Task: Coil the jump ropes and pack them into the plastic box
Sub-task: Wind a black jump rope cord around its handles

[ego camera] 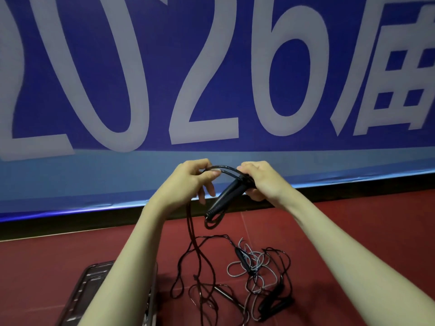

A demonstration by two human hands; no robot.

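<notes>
Hiding plastic box [94, 290]: left forearm [131, 243].

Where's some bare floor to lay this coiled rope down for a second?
Bare red floor lies on the right, between the banner's base and the right forearm. Another patch is far left, above the plastic box. The middle is crowded: loose ropes sprawl there, and the black rope hangs from the left hand.

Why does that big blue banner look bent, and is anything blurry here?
Head view: the wide-angle lens bows the banner and its lower edge; the right edge smears with motion blur; the hands and black rope handle stay fairly sharp; the floor ropes are softer.
</notes>
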